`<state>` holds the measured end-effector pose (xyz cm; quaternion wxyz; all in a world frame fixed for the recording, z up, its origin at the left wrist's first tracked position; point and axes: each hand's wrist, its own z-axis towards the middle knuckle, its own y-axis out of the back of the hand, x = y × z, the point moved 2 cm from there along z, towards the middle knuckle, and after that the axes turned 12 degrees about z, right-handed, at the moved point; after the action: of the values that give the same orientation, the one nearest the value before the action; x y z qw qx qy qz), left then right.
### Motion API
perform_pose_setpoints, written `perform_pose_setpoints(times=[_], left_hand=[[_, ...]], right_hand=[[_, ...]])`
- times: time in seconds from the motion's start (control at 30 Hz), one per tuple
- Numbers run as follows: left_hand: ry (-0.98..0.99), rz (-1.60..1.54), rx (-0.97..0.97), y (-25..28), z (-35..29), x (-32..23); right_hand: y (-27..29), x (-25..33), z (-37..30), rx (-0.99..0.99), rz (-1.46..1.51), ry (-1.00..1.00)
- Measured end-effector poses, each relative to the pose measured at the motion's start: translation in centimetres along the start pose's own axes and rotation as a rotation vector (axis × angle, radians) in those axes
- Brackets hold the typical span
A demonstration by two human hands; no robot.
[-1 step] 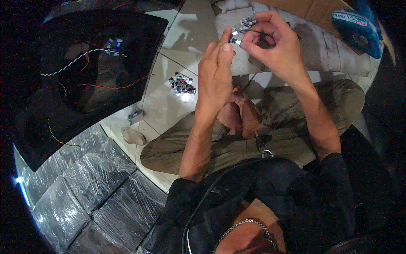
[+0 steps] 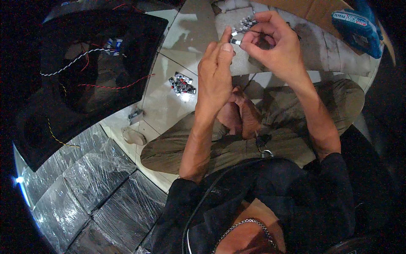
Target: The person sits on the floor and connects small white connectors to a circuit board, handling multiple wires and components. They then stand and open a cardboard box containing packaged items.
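My left hand [image 2: 215,76] and my right hand [image 2: 277,48] are raised close together above the floor. Between their fingertips sits a small black-and-white piece that looks like a plug connector [image 2: 235,41]. The left thumb and fingers pinch its dark end; the right thumb and forefinger close on the white end. Just beyond it, a thin dark lead ends in a small white tip [image 2: 234,32] beside the left forefinger. A bunch of small white-and-grey pieces [image 2: 247,22] lies behind the right fingers, partly covered by them.
Small black, silver and red parts [image 2: 182,84] lie on the tiled floor. Left stands a black panel [image 2: 144,46] with twisted wires [image 2: 118,86]; below it are plastic-wrapped dark blocks [image 2: 97,178]. A teal case [image 2: 357,31] and cardboard [image 2: 304,8] are at far right.
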<state>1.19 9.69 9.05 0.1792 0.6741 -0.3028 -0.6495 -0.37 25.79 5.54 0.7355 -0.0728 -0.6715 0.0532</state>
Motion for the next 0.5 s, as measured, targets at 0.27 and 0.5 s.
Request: perform_pose_setpoints(times=[0.27, 0.5], left_hand=[[0.134, -0.200, 0.023, -0.4, 0.5, 1.4], [0.219, -0.383, 0.103, 0.1, 0.5, 1.5]], right_hand=[[0.0, 0.4, 0.3, 0.035, -0.024, 0.001], [-0.2, 1.0, 0.2, 0.066, -0.070, 0.053]])
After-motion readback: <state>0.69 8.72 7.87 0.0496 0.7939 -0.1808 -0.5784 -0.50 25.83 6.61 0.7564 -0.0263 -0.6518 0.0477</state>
